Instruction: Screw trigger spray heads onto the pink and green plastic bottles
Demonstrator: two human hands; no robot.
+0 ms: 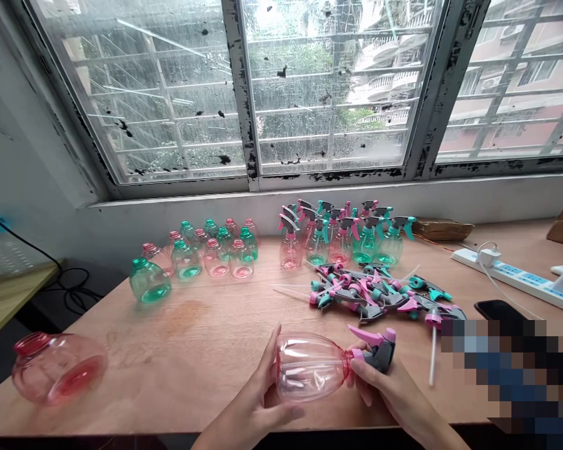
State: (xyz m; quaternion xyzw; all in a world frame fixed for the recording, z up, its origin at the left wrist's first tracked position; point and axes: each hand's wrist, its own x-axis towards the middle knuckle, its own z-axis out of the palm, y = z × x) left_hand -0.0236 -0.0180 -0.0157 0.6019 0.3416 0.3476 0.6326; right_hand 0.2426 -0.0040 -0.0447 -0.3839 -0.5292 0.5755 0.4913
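Note:
A clear pink spray bottle (309, 367) lies sideways in the air between my hands, above the table's front edge. Around its base end curls my left hand (263, 394), fingers behind and thumb below. At the neck, my right hand (380, 381) grips the pink collar of the trigger spray head (378, 350), which sits on the bottle's mouth. Whether the collar is fully screwed down I cannot tell. Beyond the hands lies a heap of loose pink, green and grey spray heads (366, 290), some with thin dip tubes sticking out.
Open pink and green bottles (216, 257) stand at the back left, with a large pink bottle (60, 369) nearer the front. Bottles with spray heads (340, 240) stand beneath the window. A power strip (516, 278) and a black phone (502, 309) lie right.

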